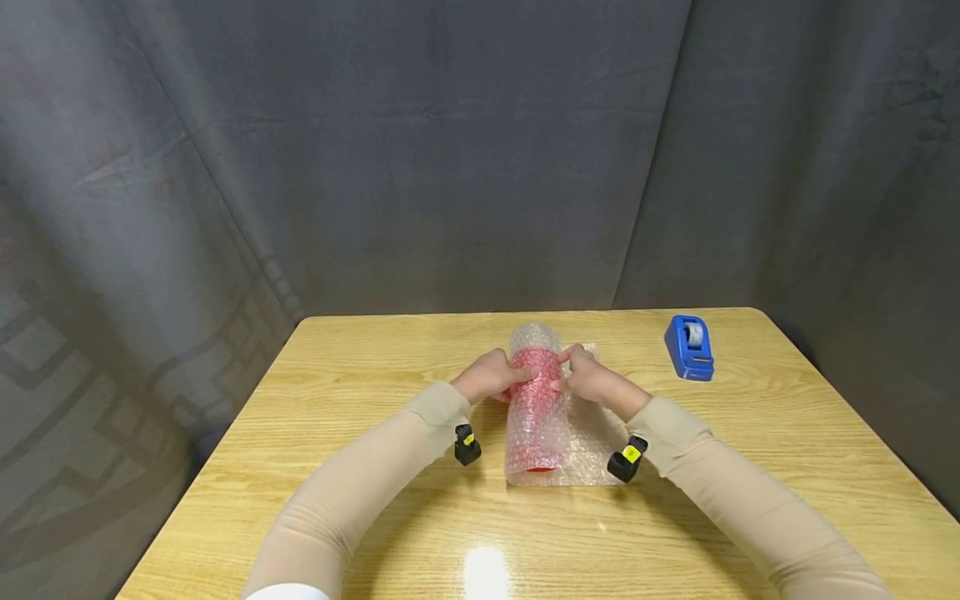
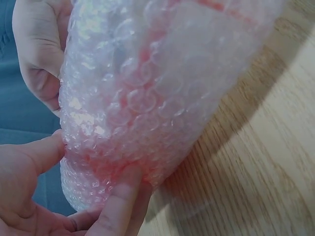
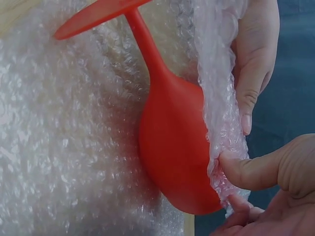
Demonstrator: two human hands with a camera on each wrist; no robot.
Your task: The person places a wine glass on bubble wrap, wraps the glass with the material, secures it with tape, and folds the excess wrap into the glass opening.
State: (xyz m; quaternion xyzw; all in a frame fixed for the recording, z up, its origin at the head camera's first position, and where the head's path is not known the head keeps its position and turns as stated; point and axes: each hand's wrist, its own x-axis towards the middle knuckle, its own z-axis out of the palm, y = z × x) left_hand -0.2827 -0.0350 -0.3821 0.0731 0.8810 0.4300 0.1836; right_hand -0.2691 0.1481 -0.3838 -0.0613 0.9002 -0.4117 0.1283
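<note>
A red wine goblet [image 3: 172,132] lies on its side in a sheet of bubble wrap [image 1: 534,425]. Its bowl, stem and round foot show bare in the right wrist view, while from the head only a red tint comes through the wrap. My left hand [image 1: 487,377] grips the wrapped goblet from the left, thumb on top and fingers along its side. On the other side, my right hand [image 1: 594,382] pinches the edge of the bubble wrap between thumb and fingers, close to the goblet's bowl. Part of the wrap lies flat on the table under the right forearm.
A blue tape dispenser [image 1: 690,348] with a roll of clear tape stands at the table's back right. The wooden table [image 1: 360,367] ends at a dark grey curtain [image 1: 450,167]. Small black cameras [image 1: 467,446] hang at both wrists.
</note>
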